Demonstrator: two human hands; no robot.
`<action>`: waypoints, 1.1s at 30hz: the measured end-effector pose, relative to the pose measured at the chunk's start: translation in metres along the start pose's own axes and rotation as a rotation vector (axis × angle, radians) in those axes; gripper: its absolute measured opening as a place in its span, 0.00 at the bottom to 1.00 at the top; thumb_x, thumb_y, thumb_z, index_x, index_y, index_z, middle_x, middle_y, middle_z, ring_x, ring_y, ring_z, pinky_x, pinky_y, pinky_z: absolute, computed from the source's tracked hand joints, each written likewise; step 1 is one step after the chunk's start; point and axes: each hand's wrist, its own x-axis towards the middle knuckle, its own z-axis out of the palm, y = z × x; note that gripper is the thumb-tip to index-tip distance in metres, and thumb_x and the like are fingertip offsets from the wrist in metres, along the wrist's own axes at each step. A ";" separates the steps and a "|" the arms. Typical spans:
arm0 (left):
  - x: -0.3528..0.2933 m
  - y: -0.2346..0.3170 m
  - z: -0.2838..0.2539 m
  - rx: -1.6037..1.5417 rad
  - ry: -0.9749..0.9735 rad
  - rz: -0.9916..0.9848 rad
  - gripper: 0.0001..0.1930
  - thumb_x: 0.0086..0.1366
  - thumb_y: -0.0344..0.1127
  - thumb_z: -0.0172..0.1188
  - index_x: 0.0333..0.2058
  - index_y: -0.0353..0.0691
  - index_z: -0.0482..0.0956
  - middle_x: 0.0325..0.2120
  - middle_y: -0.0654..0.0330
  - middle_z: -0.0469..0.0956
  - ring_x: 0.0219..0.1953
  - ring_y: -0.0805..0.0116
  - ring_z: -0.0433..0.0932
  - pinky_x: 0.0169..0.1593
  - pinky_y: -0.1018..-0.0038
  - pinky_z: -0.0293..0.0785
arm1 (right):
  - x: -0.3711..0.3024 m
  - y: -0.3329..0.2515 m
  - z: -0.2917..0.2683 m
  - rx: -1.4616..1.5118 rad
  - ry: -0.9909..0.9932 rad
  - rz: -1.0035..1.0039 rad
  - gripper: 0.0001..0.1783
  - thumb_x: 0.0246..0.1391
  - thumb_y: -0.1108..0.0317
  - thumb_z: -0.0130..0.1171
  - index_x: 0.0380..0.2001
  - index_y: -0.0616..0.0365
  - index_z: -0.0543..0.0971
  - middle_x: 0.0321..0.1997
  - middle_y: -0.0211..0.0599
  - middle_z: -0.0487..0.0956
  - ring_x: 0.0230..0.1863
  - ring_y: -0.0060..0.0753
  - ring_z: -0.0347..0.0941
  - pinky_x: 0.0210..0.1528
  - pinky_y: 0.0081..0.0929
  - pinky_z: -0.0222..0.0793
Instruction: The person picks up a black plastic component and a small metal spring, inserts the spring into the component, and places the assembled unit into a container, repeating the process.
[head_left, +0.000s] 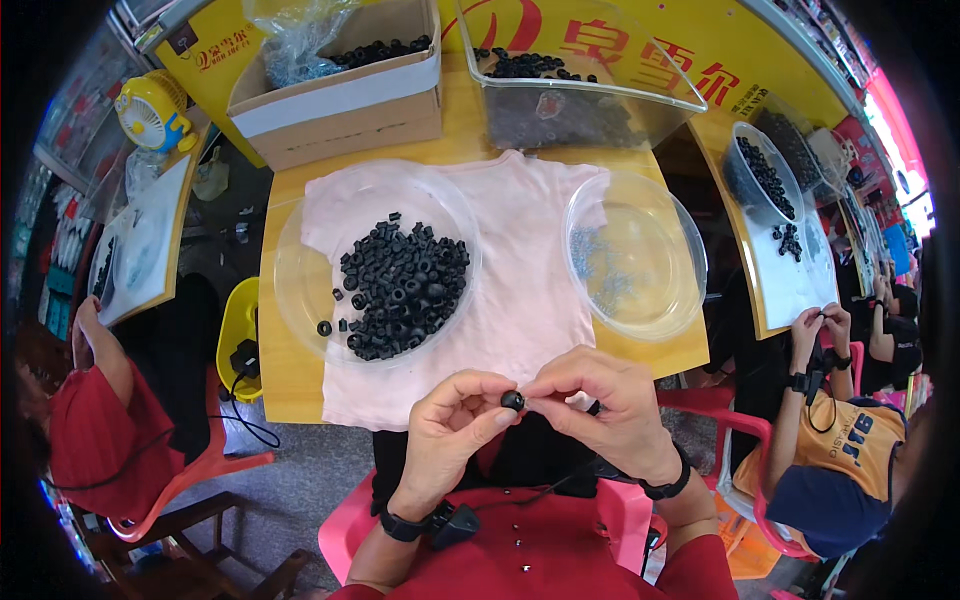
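Just past the near edge of the table, my left hand (452,432) pinches a small round black part (512,400) between thumb and fingers. My right hand (612,408) is closed beside it, thumb and forefinger meeting at the part's right side; what those fingertips grip is too small to make out. A bit of black and something pale show within the right hand's curled fingers. Beyond the hands, a clear round tray (458,330) holds a heap of black plastic parts (405,290). To its right, a clear round dish (685,310) contains tiny clear or bluish pieces (605,275).
A pale pink shirt (520,250) lies under both dishes on the wooden table (290,390). Behind stand a cardboard box (350,120) and a clear bin (560,125) with black parts. People work at side tables left and right. A yellow fan (150,110) stands far left.
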 end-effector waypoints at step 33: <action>-0.004 -0.011 -0.035 -0.547 -0.145 -0.096 0.09 0.56 0.26 0.61 0.37 0.36 0.76 0.34 0.53 0.73 0.31 0.68 0.72 0.35 0.77 0.71 | 0.154 0.071 0.071 -0.777 -0.049 -0.163 0.06 0.45 0.71 0.61 0.29 0.59 0.77 0.33 0.40 0.76 0.40 0.43 0.74 0.39 0.36 0.70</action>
